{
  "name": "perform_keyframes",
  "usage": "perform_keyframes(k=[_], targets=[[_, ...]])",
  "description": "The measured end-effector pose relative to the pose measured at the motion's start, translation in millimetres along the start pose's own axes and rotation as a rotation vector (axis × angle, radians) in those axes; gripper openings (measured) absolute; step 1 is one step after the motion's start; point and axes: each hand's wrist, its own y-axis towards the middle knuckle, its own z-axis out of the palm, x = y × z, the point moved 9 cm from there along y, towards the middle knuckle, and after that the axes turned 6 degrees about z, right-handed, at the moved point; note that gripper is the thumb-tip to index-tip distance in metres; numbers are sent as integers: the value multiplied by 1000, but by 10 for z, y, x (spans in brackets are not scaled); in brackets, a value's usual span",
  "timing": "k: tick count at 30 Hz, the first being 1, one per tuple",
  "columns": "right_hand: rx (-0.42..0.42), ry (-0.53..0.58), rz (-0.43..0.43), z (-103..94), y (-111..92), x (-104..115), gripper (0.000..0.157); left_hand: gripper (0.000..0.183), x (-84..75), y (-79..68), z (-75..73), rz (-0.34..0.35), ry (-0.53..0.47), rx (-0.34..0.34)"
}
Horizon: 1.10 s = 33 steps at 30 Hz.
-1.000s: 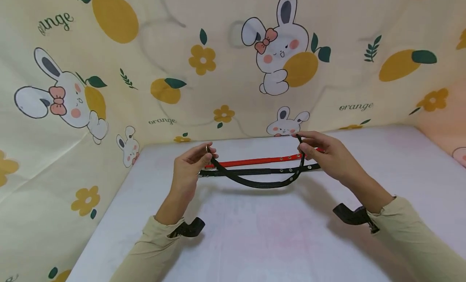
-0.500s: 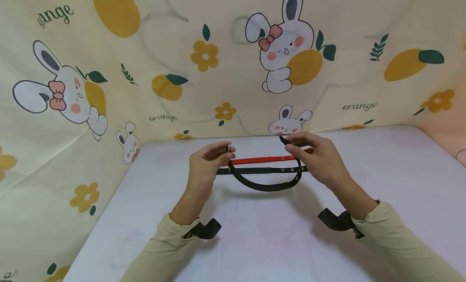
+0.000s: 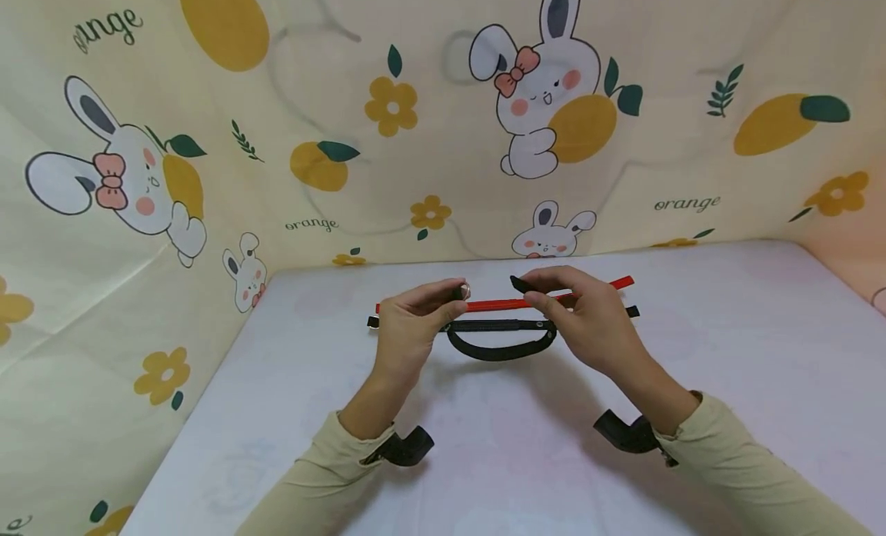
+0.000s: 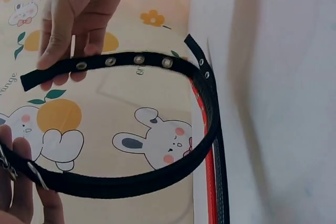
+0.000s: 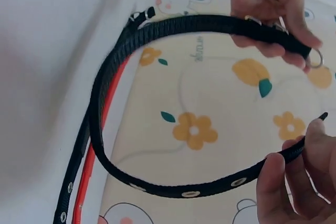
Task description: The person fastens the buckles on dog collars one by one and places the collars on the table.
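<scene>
Our left hand (image 3: 410,324) and right hand (image 3: 597,317) pinch a curved black eyeleted strap (image 3: 494,354). Beyond lie a straight red strap (image 3: 501,305) and straight black strap (image 3: 494,325)

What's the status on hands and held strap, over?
Left hand holds ring end of black strap, right hand pinches holed end. Strap curved, ends apart. Nothing between ends; red strap and second black strap on table beyond.
</scene>
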Motion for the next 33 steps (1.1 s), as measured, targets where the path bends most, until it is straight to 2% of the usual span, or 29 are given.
perform_keyframes(k=[4,8,13,21,33], targets=[[2,-40,-53,41,-27,45,26,32,16,-16,41,-8,40,14],[3,-67,-113,75,-57,117,27,34,-9,-28,88,17,66,42],[-5,-58,-161,105,-92,194,26,32,-29,-54,115,38,77,53],[-17,-29,-225,157,-145,269,27,30,19,-83,145,8,85,62],[-21,-44,-248,201,-188,318,27,30,62,-117,187,-16,121,100]])
